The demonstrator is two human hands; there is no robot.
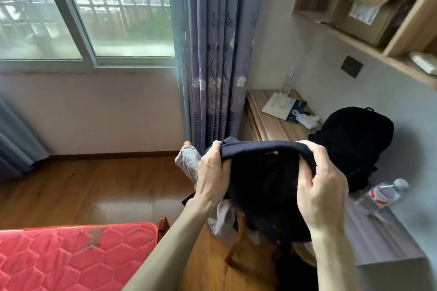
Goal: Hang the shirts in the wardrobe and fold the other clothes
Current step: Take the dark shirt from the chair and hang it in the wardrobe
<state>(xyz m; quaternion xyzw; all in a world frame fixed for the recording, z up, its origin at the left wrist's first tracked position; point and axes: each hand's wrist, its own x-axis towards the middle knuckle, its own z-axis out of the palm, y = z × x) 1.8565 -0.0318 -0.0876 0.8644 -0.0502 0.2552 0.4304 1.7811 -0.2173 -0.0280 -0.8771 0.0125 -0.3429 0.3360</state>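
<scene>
A dark navy garment (262, 186) hangs in front of me, held up by its top edge. My left hand (212, 172) grips the left end of that edge, and my right hand (324, 186) grips the right end. Both fists are closed on the cloth. Behind and below the dark garment lies a grey garment (189, 160), with more of its grey cloth lower down. More dark clothes sit in a heap near the bottom, partly hidden by my arms.
A red quilted mattress (71, 255) fills the lower left. To the right are a wooden bedside table (274, 125), a black backpack (354, 139) and a plastic water bottle (380, 194) on a grey surface. Purple curtain (212, 54), window and wall shelves stand behind.
</scene>
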